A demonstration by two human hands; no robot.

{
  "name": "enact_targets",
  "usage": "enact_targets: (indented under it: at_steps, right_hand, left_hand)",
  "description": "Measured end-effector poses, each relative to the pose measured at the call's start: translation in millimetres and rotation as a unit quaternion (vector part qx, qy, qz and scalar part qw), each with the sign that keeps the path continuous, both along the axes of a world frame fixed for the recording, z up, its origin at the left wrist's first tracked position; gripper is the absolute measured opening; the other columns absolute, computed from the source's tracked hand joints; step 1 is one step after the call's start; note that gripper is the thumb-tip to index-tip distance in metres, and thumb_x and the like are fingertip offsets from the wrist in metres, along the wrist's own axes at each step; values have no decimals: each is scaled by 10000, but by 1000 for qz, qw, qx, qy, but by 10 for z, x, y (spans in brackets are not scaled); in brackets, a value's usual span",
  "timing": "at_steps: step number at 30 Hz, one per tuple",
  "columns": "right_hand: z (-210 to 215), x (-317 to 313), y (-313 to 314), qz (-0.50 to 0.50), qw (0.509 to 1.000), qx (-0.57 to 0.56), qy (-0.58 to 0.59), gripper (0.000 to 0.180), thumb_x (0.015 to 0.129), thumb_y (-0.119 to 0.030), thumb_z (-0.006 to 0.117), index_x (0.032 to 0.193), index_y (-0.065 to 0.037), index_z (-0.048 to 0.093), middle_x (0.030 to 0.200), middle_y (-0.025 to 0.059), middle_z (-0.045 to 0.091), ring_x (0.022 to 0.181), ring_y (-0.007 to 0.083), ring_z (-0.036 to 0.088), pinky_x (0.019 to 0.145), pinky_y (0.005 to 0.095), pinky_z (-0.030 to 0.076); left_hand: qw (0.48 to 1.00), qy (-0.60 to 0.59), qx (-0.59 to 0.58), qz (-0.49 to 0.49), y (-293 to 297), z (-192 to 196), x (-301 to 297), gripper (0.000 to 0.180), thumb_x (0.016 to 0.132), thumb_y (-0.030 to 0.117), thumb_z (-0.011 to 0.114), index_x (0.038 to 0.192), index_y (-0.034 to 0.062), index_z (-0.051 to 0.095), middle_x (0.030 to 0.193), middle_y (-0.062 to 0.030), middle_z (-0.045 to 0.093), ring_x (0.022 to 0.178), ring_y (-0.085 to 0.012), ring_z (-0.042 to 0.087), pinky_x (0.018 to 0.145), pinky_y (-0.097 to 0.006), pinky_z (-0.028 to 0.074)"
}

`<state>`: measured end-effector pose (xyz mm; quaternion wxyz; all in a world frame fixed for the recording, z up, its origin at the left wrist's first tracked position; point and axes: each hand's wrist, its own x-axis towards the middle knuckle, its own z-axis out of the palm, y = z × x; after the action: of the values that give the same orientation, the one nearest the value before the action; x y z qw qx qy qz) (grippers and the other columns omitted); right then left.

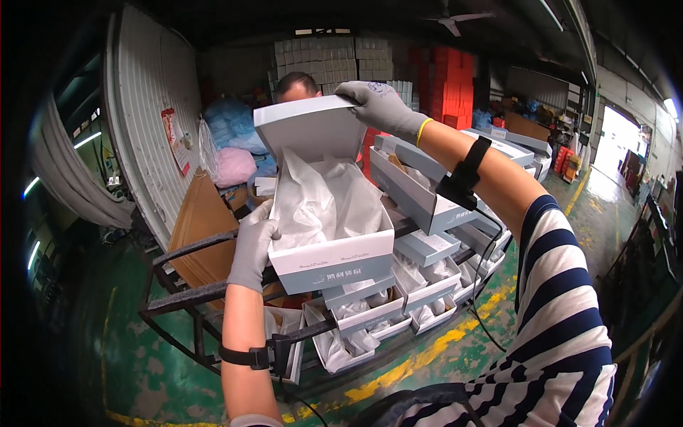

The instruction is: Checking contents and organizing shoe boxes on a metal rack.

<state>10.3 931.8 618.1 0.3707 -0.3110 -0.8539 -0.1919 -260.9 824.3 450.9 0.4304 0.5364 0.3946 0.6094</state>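
A grey and white cardboard shoe box (334,263) is raised in front of me, its hinged lid (307,127) tilted up and open. White tissue paper (320,196) fills the inside. My left hand (254,243), in a grey glove, grips the box's left side wall. The gloved right hand (375,105) holds the lid's top right edge. Each forearm carries a black strap with a cable.
Below the box, a black metal cart (188,295) holds several open boxes with tissue paper (370,313). More grey boxes (420,196) are stacked to the right. Another person's head (297,85) shows behind the lid. Brown cardboard sheets (199,228) lean at left. The floor is green with a yellow line (427,352).
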Motion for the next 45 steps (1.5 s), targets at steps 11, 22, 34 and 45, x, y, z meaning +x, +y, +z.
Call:
enact_targets:
  at_steps: [11, 22, 34, 45]
  right_hand:
    - [-237, 32, -503, 33, 993, 108, -25, 261, 837, -70, 613, 1097, -83, 628, 1048, 99, 664, 1062, 310, 620, 887, 407, 504]
    - [-60, 460, -61, 14, 991, -41, 129, 233, 922, -59, 598, 1151, -28, 624, 994, 67, 685, 933, 109, 625, 831, 271, 510]
    - [160, -154, -72, -30, 996, -55, 68, 271, 893, -76, 589, 1159, -31, 623, 999, 107, 704, 930, 164, 649, 845, 312, 509]
    - [396, -461, -176, -24, 997, 5, 75, 300, 848, -26, 590, 1140, -83, 630, 1069, 157, 688, 1014, 340, 662, 856, 386, 529]
  left_hand:
    - [997, -65, 24, 14, 230, -153, -28, 735, 647, -17, 497, 1374, -128, 500, 982, -109, 638, 700, -96, 512, 596, -212, 406]
    - [986, -159, 54, -19, 260, -398, -5, 705, 827, 83, 559, 1492, -52, 368, 1142, -90, 593, 917, -120, 564, 812, -223, 456]
    - [990, -120, 72, -25, 389, -402, -47, 744, 764, 67, 536, 1481, -60, 385, 1048, -75, 606, 815, -81, 547, 730, -215, 450]
    - [995, -58, 74, 40, 553, -511, -114, 544, 756, 66, 608, 1290, -37, 632, 955, -80, 696, 767, -103, 604, 712, -235, 482]
